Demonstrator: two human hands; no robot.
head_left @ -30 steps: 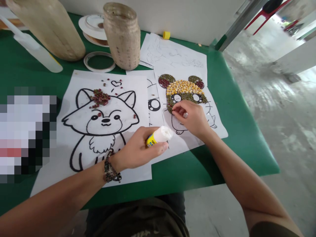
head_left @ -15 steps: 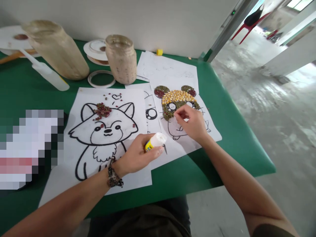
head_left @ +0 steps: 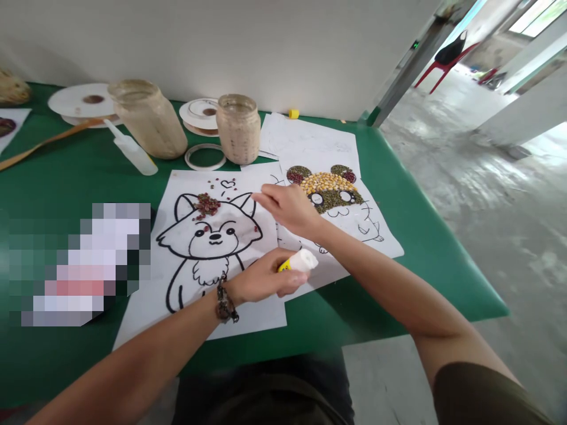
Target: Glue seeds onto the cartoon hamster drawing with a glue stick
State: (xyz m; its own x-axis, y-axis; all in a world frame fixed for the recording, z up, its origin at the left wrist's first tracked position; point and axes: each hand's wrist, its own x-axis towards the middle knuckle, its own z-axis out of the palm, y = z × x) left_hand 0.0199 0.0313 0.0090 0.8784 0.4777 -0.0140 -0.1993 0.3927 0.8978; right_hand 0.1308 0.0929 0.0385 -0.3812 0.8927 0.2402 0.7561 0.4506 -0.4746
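Observation:
My left hand (head_left: 266, 276) is wrapped round a white and yellow glue stick (head_left: 301, 262) above the lower right of the fox drawing (head_left: 217, 265). My right hand (head_left: 286, 206) hovers by the fox's right ear, thumb and fingertips pinched together; whatever is between them is too small to make out. Left of it, a small pile of red and green beans (head_left: 207, 205) lies on the fox's forehead. The hamster drawing (head_left: 376, 236), partly behind my right forearm, has yellow kernels (head_left: 328, 182) on top of its head and green beans (head_left: 330, 202) round its eyes.
Two cloudy jars (head_left: 153, 121) (head_left: 239, 130), white spools (head_left: 84, 101), a tape ring (head_left: 205, 157) and a squeeze bottle (head_left: 135, 154) stand or lie along the back left. A yellow cap (head_left: 293, 114) is near the wall. A blurred-out object (head_left: 95, 260) lies at left.
My right hand has moved left from the hamster's face to beside the fox's ear. My left hand still holds the glue stick. The view has shifted, showing more of the table's left side.

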